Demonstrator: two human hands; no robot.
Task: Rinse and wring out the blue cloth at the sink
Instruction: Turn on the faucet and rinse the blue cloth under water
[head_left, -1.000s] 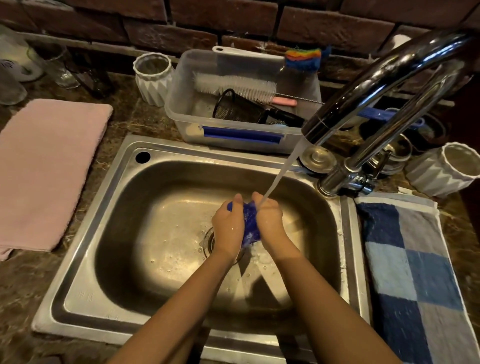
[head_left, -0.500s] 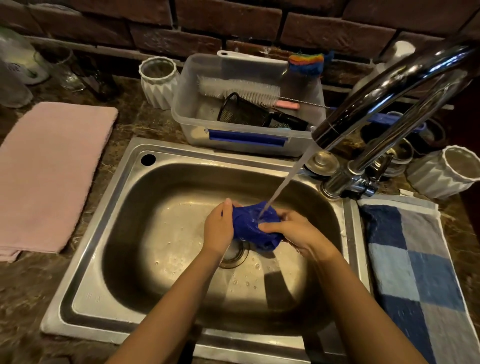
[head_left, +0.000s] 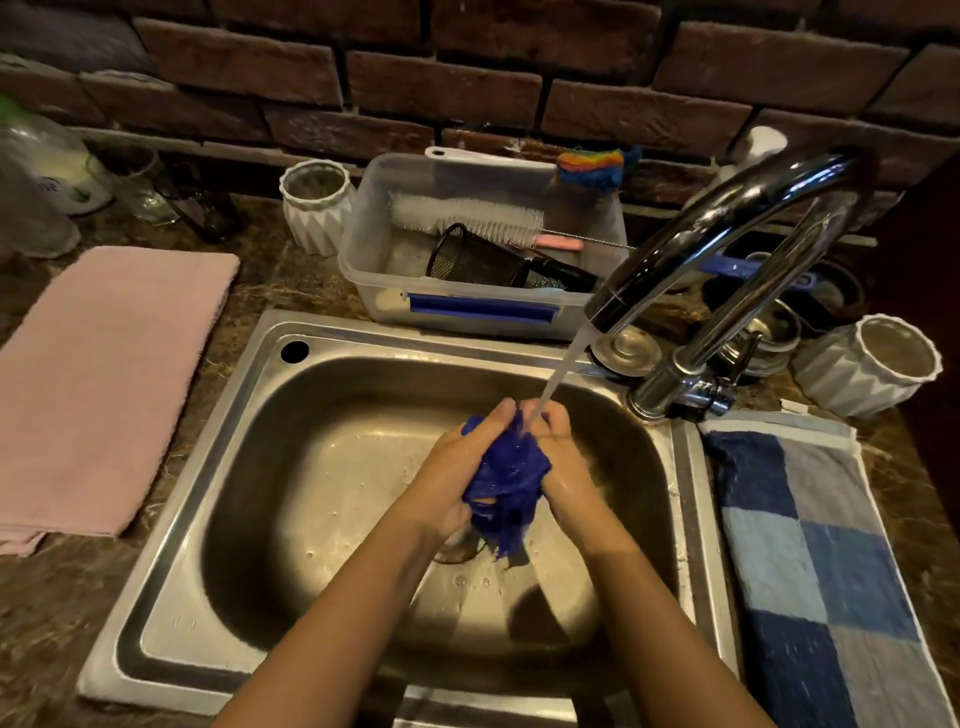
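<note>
**While the faucet (head_left: 727, 223) runs, blue cloth (head_left: 506, 478) squeezed over sink (head_left: 311, 467)**

Centre frame: left hand (head_left: 449, 480) and right hand (head_left: 563, 467), fingers curled, grip the bunched cloth between them above the drain (head_left: 457, 552). Water stream (head_left: 563, 364) strikes its top.

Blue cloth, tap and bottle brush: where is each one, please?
Blue cloth (head_left: 511, 467): head view, its bunched, wet middle.
Tap (head_left: 644, 273): head view, curved spout just above the nozzle.
Bottle brush (head_left: 467, 218): head view, middle of the white bristles.
</note>
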